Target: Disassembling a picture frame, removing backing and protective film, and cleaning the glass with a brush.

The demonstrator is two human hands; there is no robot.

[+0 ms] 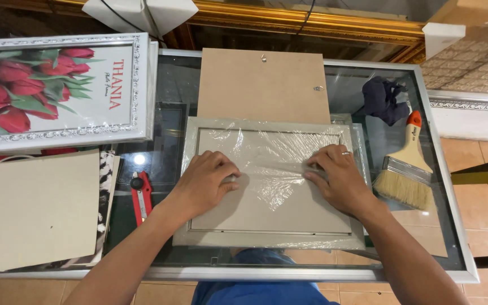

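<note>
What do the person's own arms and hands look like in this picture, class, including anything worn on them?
Both forearms are bare, with no sleeves, gloves or wristwatch in view. The right hand wears a thin silvery ring on one of its fingers. The left hand shows no ring or other jewellery.
</note>
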